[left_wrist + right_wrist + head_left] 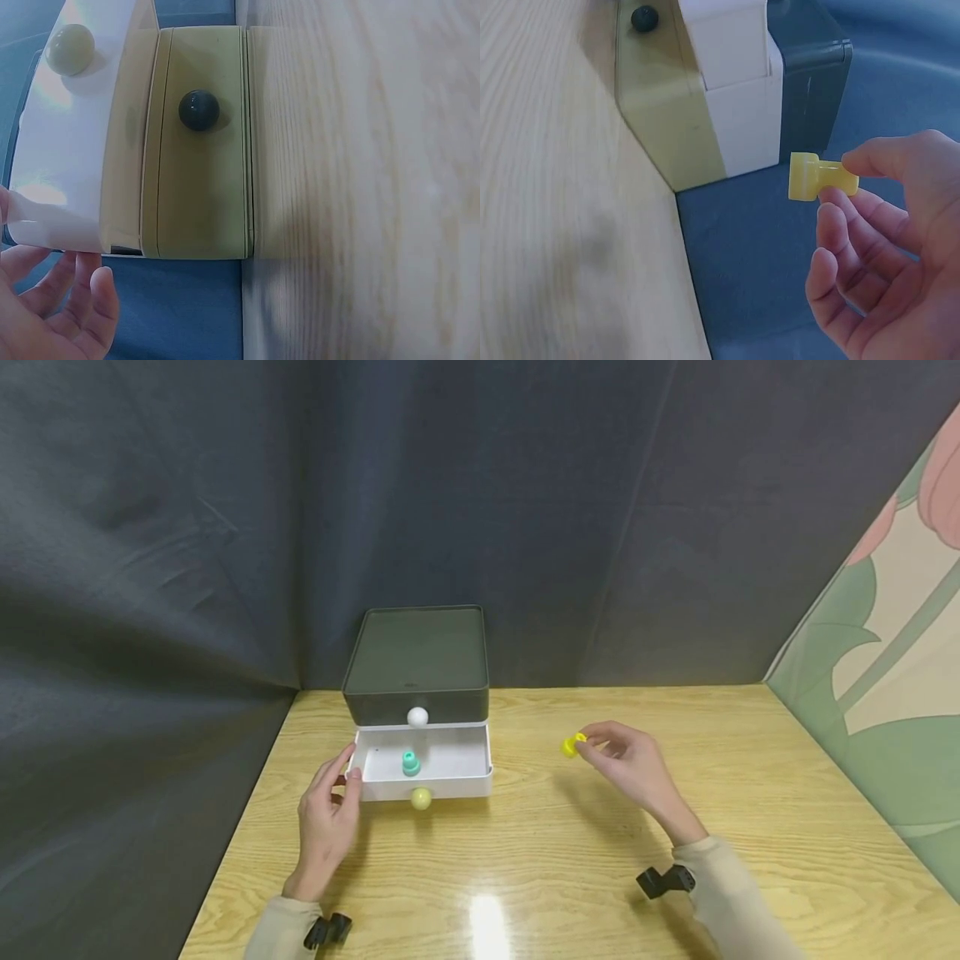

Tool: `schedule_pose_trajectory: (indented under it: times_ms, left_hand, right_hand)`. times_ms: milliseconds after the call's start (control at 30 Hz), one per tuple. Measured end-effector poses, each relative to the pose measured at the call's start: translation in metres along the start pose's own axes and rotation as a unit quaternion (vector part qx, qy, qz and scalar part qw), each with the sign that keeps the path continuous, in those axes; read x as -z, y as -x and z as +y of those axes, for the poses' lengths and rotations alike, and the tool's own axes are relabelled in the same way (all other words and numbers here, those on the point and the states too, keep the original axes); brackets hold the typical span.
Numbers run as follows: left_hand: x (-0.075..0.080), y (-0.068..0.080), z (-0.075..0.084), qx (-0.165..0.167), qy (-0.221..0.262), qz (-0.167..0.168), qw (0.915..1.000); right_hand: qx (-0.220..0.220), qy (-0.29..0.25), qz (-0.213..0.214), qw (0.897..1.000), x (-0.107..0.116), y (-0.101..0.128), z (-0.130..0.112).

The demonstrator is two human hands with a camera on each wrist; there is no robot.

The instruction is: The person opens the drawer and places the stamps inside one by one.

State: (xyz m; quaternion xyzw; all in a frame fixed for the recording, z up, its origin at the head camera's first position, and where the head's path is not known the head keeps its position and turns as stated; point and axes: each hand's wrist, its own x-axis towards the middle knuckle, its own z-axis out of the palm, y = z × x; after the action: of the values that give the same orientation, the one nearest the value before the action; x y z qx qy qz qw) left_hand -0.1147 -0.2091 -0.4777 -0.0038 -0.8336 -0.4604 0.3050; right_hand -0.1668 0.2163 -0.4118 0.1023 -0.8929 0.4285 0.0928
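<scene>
Yellow piece [573,745] hangs pinched in the right hand [633,768] above the wooden surface [570,860], right of the open white drawer [423,766] holding a teal piece [410,763]; the left hand [327,814] touches the drawer's corner. Left wrist view shows relaxed fingers [52,315] beside the drawer [67,150]. Right wrist view alone shows the yellow piece [814,177] as flanged, clamped by fingertips [862,166].

Both bare hands, the left hand [327,814] and the right hand [632,766], emerge from beige long sleeves [731,902] (each wrist carries a small black clip-like camera mount [665,882]).
</scene>
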Motion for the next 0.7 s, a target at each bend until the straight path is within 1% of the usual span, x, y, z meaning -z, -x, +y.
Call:
schedule_pose_trajectory:
  times_ms: [167,433,567,700]
  left_hand:
    - [0.0,0.001,-0.001,0.002,0.002,0.001,1.0]
    - [0.003,0.001,-0.001,0.005,-0.003,0.004,1.0]
    - [0.002,0.0,0.0,0.003,-0.001,0.006,1.0]
    - [0.0,0.0,0.001,-0.001,0.0,0.005,1.0]
  right_hand:
    - [0.012,-0.006,-0.01,1.0,-0.008,-0.004,-0.014]
    - [0.05,-0.03,-0.022,0.998,-0.026,-0.008,-0.042]
    - [0.071,-0.038,-0.032,0.996,-0.036,-0.011,-0.056]
    - [0.076,-0.058,-0.047,0.994,-0.044,-0.015,-0.073]
